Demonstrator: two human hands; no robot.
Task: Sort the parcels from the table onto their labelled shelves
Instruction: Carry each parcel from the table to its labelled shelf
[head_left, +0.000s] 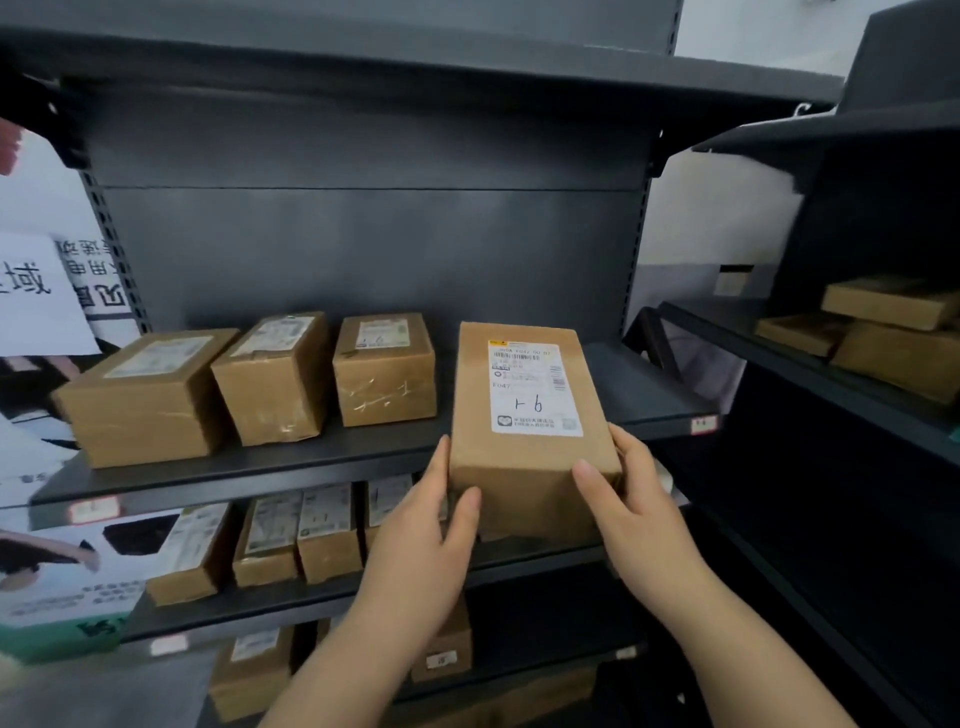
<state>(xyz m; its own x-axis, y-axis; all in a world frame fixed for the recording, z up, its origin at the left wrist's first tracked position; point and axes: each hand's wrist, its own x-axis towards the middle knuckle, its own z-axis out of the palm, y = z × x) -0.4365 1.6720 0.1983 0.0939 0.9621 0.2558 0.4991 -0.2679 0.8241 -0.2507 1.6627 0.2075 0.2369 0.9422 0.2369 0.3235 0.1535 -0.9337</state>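
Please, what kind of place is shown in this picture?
Probably a parcel sorting or pickup room. Dark metal shelves carry small tags on their edges, brown cardboard boxes with shipping labels stand in rows, and the left hand and right hand hold another labelled parcel.

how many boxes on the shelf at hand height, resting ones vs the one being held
resting boxes on the shelf: 3
held box, in left hand and right hand: 1
total: 4
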